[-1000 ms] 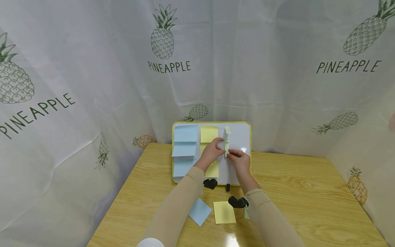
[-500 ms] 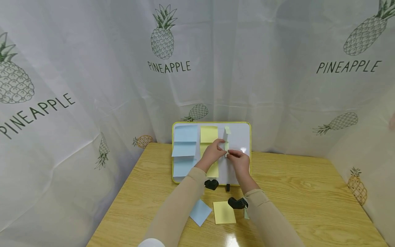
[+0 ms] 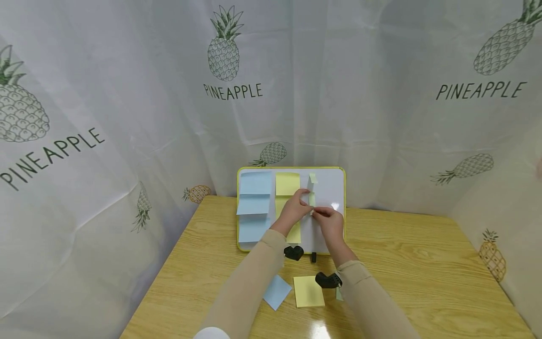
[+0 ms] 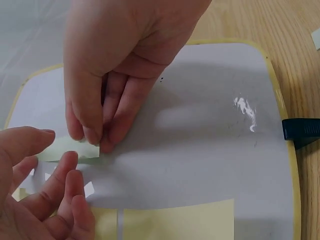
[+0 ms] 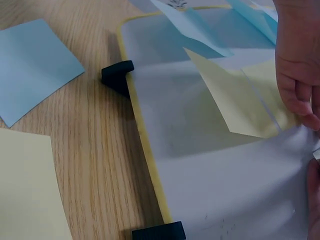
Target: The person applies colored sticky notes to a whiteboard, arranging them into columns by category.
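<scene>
A small whiteboard (image 3: 330, 188) with a yellow rim leans against the backdrop. My right hand (image 3: 332, 225) pinches the lower end of a pale green sticky note (image 4: 75, 149) on the board's right half. Close by on the left, my left hand (image 3: 293, 211) has bent, spread digits around the note's other side, a gap between them. A second pale green note (image 3: 313, 178) sticks out above. Blue sticky notes (image 3: 255, 183) line the board's left side, and yellow ones (image 3: 288, 183) hang beside them, partly behind my left hand.
On the wooden table (image 3: 406, 263) in front lie a blue note pad (image 3: 277, 292), a yellow note pad (image 3: 308, 292) and a pale green one (image 3: 339, 294), half hidden by my right sleeve. Black clips (image 5: 117, 75) hold the board's lower edge. A pineapple-print curtain (image 3: 338, 94) surrounds the table.
My left hand's lower fingertip has moved slightly right, up to the right fingertips at the note's lower end. The right hand has hardly moved.
</scene>
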Available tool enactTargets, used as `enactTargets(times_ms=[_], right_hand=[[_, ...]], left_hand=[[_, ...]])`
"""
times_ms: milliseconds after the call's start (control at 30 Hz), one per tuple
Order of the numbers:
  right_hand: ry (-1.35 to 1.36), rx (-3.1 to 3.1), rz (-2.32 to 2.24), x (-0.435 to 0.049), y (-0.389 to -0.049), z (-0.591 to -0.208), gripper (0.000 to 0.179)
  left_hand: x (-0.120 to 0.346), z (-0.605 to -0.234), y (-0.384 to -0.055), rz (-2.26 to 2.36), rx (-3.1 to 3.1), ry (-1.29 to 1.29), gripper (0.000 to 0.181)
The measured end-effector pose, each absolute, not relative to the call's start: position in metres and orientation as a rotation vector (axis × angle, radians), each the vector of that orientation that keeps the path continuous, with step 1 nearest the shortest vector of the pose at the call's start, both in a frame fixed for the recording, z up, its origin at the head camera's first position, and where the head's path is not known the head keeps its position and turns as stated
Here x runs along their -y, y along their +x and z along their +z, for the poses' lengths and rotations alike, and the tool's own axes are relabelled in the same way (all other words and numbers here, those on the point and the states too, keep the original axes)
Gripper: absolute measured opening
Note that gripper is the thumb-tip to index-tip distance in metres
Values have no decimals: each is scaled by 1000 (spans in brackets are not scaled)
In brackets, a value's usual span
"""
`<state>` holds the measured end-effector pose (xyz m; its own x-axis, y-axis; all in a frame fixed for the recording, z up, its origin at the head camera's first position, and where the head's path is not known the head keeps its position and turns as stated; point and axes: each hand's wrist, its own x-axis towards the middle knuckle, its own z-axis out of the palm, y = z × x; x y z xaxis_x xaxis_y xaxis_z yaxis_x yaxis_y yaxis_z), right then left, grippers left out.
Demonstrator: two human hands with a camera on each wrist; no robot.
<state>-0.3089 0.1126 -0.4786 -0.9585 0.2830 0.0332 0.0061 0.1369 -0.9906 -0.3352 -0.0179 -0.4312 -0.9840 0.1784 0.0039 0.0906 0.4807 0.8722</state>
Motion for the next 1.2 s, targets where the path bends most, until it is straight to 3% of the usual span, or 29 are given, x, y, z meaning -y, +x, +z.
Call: enactTargets(times_ms=[267,833,1200], right_hand=[[-196,2265,1836,-131,-297,-486,19],[-55,2480,1794,-172,-237,-492,23],[54,2581,1665,-198,-222,-503,20]], left_hand=[[16,-433,-338,1572,-2603,234,51],[12,-432,-334,1476,-2689,192,52],[10,-427,-337,1390,-2700,262,55]])
